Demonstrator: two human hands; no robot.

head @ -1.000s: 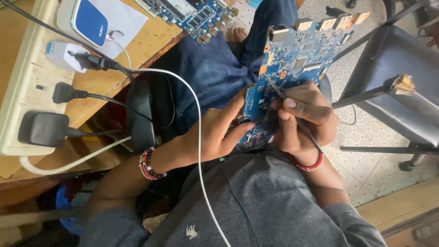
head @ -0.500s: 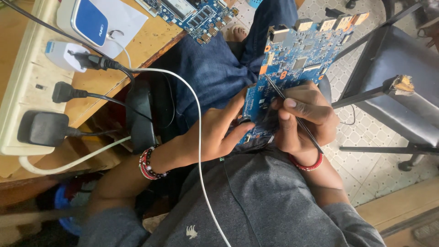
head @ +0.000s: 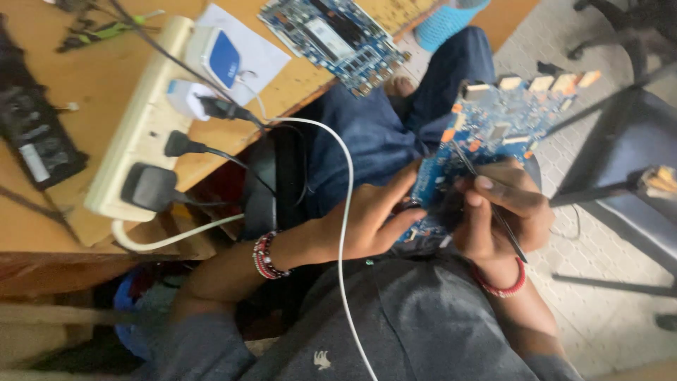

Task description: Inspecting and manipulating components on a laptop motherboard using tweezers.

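The blue circuit board (head: 486,141) has tipped a little since before; both hands stay on it. The left hand (head: 367,222) grips its lower edge. The right hand (head: 504,215) pinches a thin tool (head: 493,201) over it. Beyond the left hand, a power strip (head: 137,123) lies on the bench (head: 42,233).

Blue circuit board (head: 493,134), roughly rectangular, held up over the lap & tilted, component side facing the camera. Top edge carries a row of pale tan/orange connector blocks; small chips & orange parts dotted across the face. Lower left corner rests in the left hand (head: 367,226), lower right part covered by the right hand (head: 501,212). Thin dark probe-like tool (head: 486,194) pinched in right hand, running diagonally, tip touching the board near its middle, tail end sticking out past the wrist
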